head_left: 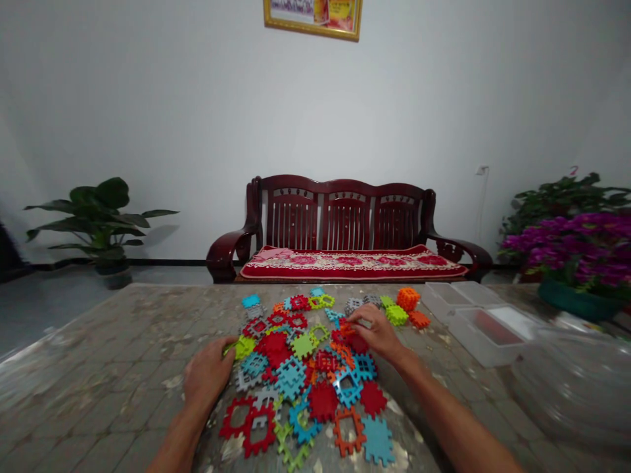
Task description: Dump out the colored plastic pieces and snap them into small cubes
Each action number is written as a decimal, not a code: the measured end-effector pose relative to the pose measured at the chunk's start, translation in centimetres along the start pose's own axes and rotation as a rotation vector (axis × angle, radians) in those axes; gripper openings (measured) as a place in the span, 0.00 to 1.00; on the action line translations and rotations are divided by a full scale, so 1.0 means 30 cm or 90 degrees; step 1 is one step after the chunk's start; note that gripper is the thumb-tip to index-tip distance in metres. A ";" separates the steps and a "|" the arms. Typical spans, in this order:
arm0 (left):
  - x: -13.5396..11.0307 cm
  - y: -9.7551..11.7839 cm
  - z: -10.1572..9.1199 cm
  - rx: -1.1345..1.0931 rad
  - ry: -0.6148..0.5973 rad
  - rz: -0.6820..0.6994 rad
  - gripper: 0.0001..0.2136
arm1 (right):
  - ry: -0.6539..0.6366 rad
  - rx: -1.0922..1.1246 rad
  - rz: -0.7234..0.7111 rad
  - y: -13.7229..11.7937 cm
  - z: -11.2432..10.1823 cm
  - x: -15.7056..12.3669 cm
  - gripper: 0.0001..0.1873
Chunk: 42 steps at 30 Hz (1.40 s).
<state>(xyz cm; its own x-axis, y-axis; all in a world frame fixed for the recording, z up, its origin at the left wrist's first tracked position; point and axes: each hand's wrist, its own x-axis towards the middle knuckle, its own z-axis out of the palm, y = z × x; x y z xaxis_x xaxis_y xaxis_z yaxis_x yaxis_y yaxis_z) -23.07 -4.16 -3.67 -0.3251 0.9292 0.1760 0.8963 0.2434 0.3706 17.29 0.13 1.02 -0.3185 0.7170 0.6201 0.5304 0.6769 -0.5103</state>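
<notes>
Toothed plastic interlocking tiles in red, blue, yellow-green, orange and grey lie in a loose heap on the table, among them a solid red tile near the front. At the heap's left side, my left hand has its thumb and fingers closed around a yellow-green tile. My right hand reaches over the heap's right side, its fingertips pinching an orange tile. Just beyond that hand are yellow-green tiles and an orange stack or cube of tiles.
Clear plastic boxes and a rounded transparent container stand on the right of the table. Behind them is a pot of purple flowers. A wooden bench is beyond the table, and a potted plant stands at left.
</notes>
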 end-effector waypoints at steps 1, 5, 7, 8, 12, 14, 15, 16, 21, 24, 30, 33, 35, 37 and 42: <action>-0.001 0.002 -0.001 0.002 0.000 0.000 0.20 | 0.016 -0.009 0.024 0.017 -0.029 -0.032 0.06; -0.004 0.006 -0.007 0.009 0.003 0.008 0.20 | 0.030 -0.036 0.159 0.095 -0.123 -0.151 0.09; -0.003 0.004 -0.007 0.013 0.002 0.010 0.21 | 0.048 -0.045 0.230 0.132 -0.150 -0.201 0.11; -0.001 0.002 -0.006 0.015 0.001 0.010 0.21 | 0.067 -0.051 0.265 0.148 -0.159 -0.222 0.11; 0.006 -0.008 0.001 0.014 -0.007 0.015 0.21 | 0.112 -0.082 0.372 0.186 -0.170 -0.273 0.11; 0.009 -0.012 0.002 0.014 -0.011 0.017 0.22 | 0.091 -0.139 0.383 0.187 -0.166 -0.280 0.13; 0.010 -0.012 0.002 0.013 -0.012 0.018 0.22 | 0.075 -0.181 0.385 0.184 -0.162 -0.281 0.14; 0.010 -0.011 0.001 0.013 -0.012 0.018 0.22 | 0.056 -0.227 0.387 0.179 -0.158 -0.281 0.16; 0.009 -0.009 0.000 0.007 0.002 0.012 0.22 | -0.051 -0.410 0.414 0.147 -0.143 -0.277 0.26; 0.011 -0.014 0.005 -0.001 0.007 0.015 0.22 | -0.083 -0.441 0.429 0.138 -0.149 -0.274 0.26; 0.015 -0.023 0.008 -0.001 -0.003 0.026 0.22 | -0.075 -0.437 0.421 0.137 -0.158 -0.285 0.24; 0.018 -0.026 0.010 0.008 -0.015 0.020 0.23 | -0.032 -0.389 0.417 0.140 -0.171 -0.289 0.26; 0.022 -0.028 0.013 0.007 -0.013 0.019 0.23 | 0.021 -0.361 0.416 0.148 -0.200 -0.272 0.26; 0.025 -0.030 0.015 0.006 -0.012 0.020 0.23 | 0.077 -0.354 0.431 0.164 -0.246 -0.234 0.28; 0.024 -0.026 0.012 0.008 -0.014 0.017 0.24 | 0.152 -0.386 0.539 0.234 -0.373 -0.087 0.31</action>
<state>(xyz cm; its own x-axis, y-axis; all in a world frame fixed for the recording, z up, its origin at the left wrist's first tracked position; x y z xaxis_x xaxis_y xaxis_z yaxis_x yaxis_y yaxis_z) -23.89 -3.57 -4.16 -0.2953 0.9409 0.1659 0.9080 0.2223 0.3552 30.62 1.14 2.48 0.4636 0.8194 0.3370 0.8300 -0.2685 -0.4889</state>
